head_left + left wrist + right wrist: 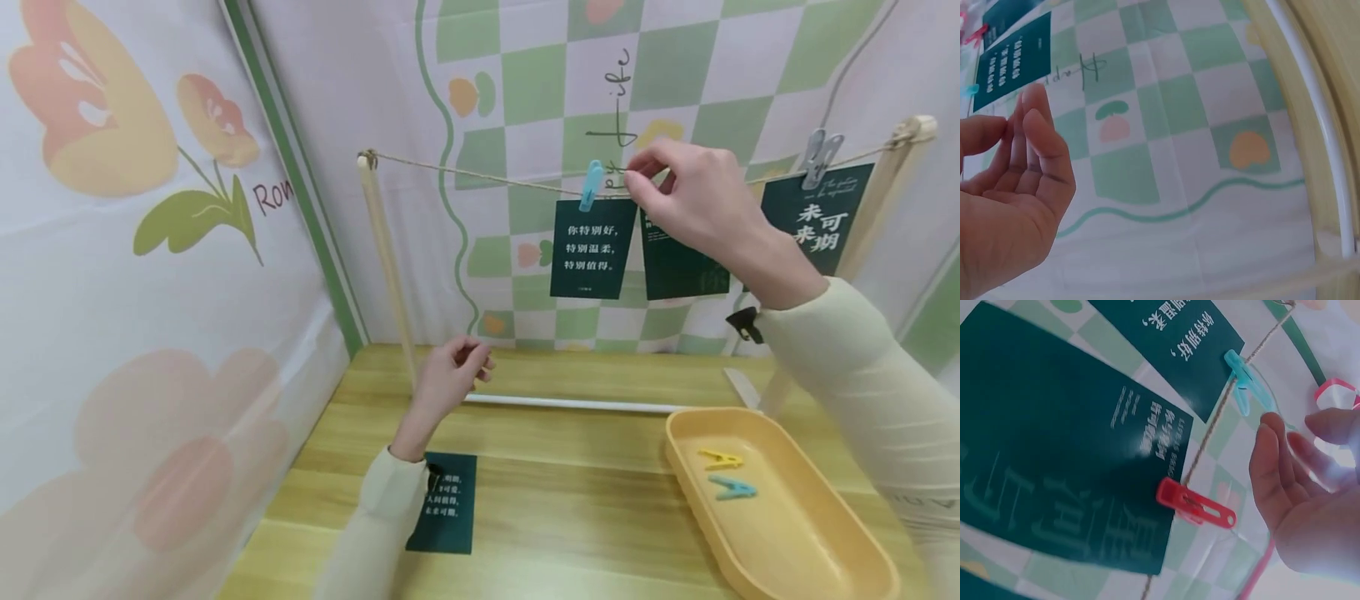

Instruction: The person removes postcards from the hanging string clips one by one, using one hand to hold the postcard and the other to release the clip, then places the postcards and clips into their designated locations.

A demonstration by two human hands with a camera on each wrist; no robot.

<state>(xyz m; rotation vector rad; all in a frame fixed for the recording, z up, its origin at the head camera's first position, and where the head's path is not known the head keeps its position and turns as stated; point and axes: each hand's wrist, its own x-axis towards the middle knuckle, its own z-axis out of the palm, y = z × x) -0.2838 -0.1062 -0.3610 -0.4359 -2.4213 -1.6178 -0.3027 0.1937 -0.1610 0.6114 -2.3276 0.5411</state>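
Cards (588, 258), rectangular, along coarse twine (480, 174)

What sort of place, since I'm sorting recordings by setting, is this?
Probably an indoor corner staged for tabletop activities. Patterned cloth hangs behind a wood-grain table, and a wooden frame on it holds up a string with cards clipped along it.

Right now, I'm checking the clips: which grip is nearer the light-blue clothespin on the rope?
Right: the right grip is just right of the light-blue clothespin; the left grip is much lower and farther left.
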